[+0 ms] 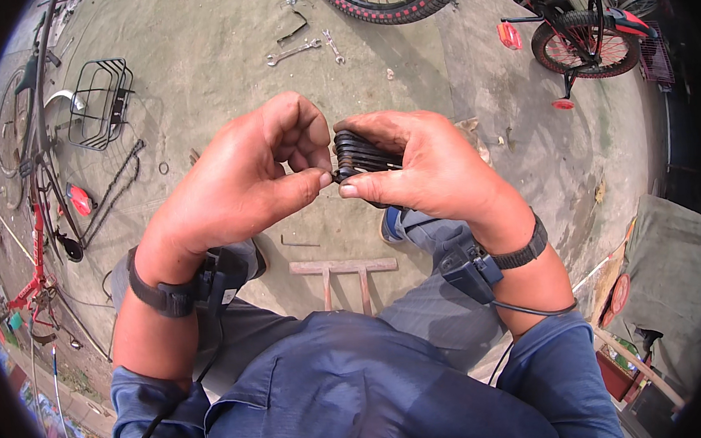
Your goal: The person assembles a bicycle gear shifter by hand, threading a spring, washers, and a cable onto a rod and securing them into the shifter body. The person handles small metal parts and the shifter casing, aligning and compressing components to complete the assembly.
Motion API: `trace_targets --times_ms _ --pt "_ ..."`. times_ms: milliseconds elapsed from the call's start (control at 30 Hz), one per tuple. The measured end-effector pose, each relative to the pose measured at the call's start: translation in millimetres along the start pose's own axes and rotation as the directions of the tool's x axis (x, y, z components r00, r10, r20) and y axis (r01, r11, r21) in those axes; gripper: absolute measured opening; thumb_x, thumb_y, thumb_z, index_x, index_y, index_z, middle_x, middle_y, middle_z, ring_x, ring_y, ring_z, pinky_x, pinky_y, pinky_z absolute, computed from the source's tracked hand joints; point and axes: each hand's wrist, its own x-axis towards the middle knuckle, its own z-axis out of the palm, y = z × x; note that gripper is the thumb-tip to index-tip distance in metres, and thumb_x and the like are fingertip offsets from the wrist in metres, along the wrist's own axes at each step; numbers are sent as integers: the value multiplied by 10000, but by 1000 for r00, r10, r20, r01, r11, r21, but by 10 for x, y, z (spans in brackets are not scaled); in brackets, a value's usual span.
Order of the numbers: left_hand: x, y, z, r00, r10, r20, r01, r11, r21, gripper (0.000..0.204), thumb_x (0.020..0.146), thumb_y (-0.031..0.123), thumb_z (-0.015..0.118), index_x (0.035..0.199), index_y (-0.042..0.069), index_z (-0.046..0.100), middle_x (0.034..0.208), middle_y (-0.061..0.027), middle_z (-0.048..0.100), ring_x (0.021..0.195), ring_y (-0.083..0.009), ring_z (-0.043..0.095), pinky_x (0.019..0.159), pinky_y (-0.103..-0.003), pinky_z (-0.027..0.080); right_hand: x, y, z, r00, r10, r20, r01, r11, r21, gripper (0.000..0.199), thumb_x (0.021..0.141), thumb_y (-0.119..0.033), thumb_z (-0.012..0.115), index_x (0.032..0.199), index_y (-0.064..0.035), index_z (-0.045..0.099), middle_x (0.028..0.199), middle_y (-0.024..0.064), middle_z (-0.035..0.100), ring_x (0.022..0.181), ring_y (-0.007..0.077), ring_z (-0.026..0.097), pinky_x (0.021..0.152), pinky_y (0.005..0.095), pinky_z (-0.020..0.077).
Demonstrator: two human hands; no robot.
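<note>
In front of my chest my right hand point(443, 161) grips a black ribbed piece point(360, 152) made of several stacked, parallel bars. Its thumb lies along the lower side and its fingers wrap over the top. My left hand point(240, 174) is closed at the left end of the piece, with curled fingers and the thumb tip against the lower corner. Whatever small part sits under that thumb is too hidden to make out. Both wrists wear black straps with small dark boxes.
Below my hands lie a T-shaped double-legged stand point(343, 266) and a hex key point(299, 241). Farther out are two wrenches point(296, 53), a black wire basket point(101, 104) and a bicycle wheel point(399, 1). A red bicycle frame point(37, 244) stands left, a small bike point(580, 44) far right.
</note>
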Motion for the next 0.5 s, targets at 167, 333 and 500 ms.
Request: trace_targets --times_ms 167,333,500 --pt "6 -1 -7 1000 -2 4 2 994 110 264 838 -77 647 1037 20 504 892 -7 604 800 -57 577 680 -212 472 16 33 36 1000 16 12 -15 1000 -27 629 773 -140 861 1269 115 569 1080 88 675 977 118 612 883 295 521" --pt "17 -35 -1 1000 -13 -12 14 994 105 256 806 -66 651 1020 3 528 845 -22 616 776 -87 606 682 -243 505 31 48 58 1000 10 22 -9 998 -57 628 772 -160 865 1266 100 580 1034 67 677 922 106 600 829 287 524" --pt "4 -47 -32 1000 -30 7 29 996 86 251 804 -40 669 1021 -4 549 826 -36 632 772 -102 629 701 -255 523 28 52 57 999 -39 37 45 980 -196 651 771 -208 874 1290 63 590 1031 73 686 924 114 605 837 285 523"
